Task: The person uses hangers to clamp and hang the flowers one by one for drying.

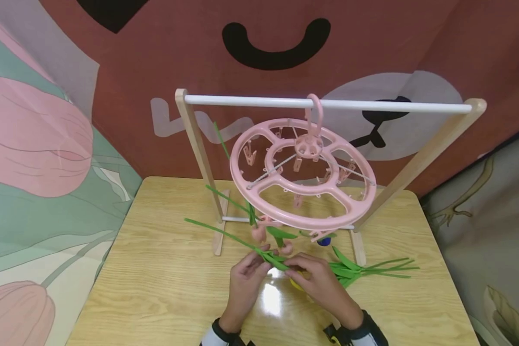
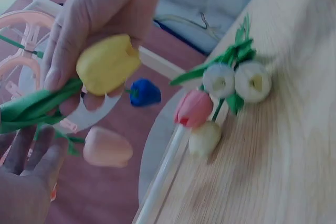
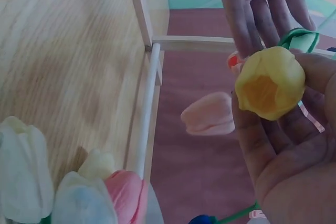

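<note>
A yellow artificial tulip (image 2: 107, 65) with green leaves and a long stem is in both hands over the table. My right hand (image 1: 317, 278) pinches it just below the bloom. My left hand (image 1: 246, 276) holds the leafy stem further along, thumb on the near side and fingers behind. The stem points to the far left. Just beyond the hands, a round pink clip hanger (image 1: 309, 222) hangs by its hook. Pale pink tulips (image 1: 258, 234) and a blue tulip (image 1: 324, 241) hang head down from its clips.
The hanger's white rail (image 1: 251, 101) belongs to a wooden stand on the table (image 1: 155, 269). Right of my right hand lies a bunch of tulips with green stems (image 1: 385, 271); its white blooms (image 2: 253, 81) and pink bloom (image 2: 193, 108) show in the left wrist view.
</note>
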